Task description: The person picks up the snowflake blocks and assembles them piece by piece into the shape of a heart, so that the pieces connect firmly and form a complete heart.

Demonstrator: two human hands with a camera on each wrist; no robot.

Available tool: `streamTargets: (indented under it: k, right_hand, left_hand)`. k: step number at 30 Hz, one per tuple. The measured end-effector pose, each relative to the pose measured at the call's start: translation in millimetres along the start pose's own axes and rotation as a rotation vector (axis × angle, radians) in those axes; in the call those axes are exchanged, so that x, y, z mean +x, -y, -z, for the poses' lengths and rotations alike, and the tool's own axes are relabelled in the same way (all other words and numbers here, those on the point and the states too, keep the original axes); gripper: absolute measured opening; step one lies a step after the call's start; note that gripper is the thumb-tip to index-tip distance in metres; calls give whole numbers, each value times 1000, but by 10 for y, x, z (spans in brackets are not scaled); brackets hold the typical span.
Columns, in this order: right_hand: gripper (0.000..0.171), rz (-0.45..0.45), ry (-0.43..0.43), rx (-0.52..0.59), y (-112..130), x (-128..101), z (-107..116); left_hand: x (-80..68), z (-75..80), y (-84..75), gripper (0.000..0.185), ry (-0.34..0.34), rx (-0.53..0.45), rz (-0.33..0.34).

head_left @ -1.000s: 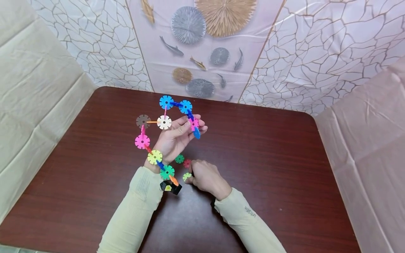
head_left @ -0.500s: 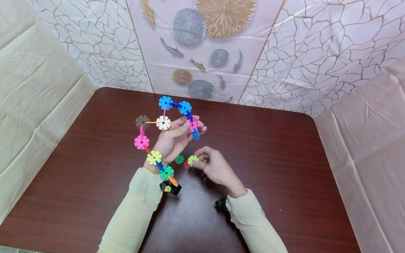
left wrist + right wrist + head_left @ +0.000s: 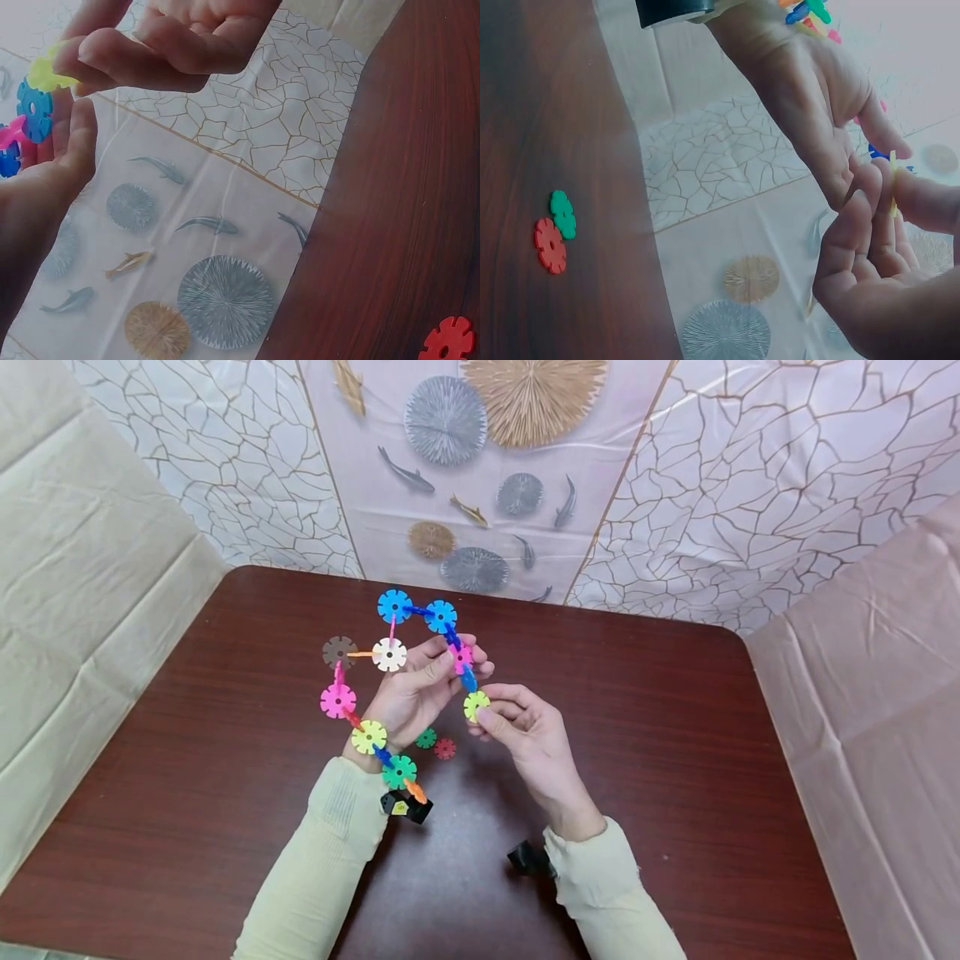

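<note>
A curved chain of slotted interlocking discs in many colours hangs over my left forearm, with a white disc (image 3: 389, 654) and an orange end disc (image 3: 415, 791) in it. My left hand (image 3: 411, 697) pinches the pink disc (image 3: 462, 657) near the chain's other end between thumb and fingers. Beyond that sits a blue disc (image 3: 34, 111), edge-on in the head view. Thumb and fingers of my right hand (image 3: 536, 743) pinch a yellow-green disc (image 3: 475, 703), its rim right at the blue disc's lower edge. In the right wrist view the yellow-green disc (image 3: 893, 184) shows edge-on.
A green disc (image 3: 426, 738) and a red disc (image 3: 445, 748) lie together on the dark wooden table (image 3: 660, 760), below the hands. Black wrist cameras (image 3: 529, 858) sit at both cuffs. A patterned wall sheet stands behind the table.
My right hand has picked the yellow-green disc up from beside the red and green discs and carried it up to the blue end disc. The left hand has stayed almost still.
</note>
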State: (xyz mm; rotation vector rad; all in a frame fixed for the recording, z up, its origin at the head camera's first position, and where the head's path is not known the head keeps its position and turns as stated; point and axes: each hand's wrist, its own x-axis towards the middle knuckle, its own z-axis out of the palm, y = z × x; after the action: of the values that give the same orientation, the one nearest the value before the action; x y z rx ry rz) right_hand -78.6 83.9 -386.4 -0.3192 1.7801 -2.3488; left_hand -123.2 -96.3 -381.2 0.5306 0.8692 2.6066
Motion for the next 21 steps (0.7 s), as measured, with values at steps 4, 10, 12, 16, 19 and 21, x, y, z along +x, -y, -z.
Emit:
streamTargets:
  k: [4, 10, 12, 16, 19, 21]
  right_hand:
    - [29, 16, -41, -4, -1, 1, -30]
    - [25, 11, -63, 25, -2, 17, -43]
    - [26, 7, -64, 33, 1, 21, -44]
    - [25, -10, -61, 55, 6, 23, -47]
    - [24, -28, -59, 85, 8, 22, -49]
    - [24, -38, -61, 104, 10, 20, -51]
  left_hand:
    - [9, -2, 7, 34, 26, 6, -11]
    - [26, -13, 12, 30, 22, -11, -23]
    - [27, -23, 8, 27, 9, -20, -26]
    - [30, -39, 3, 25, -17, -26, -29]
    - [36, -42, 3, 23, -29, -23, -29]
    - [41, -42, 4, 22, -34, -17, -30]
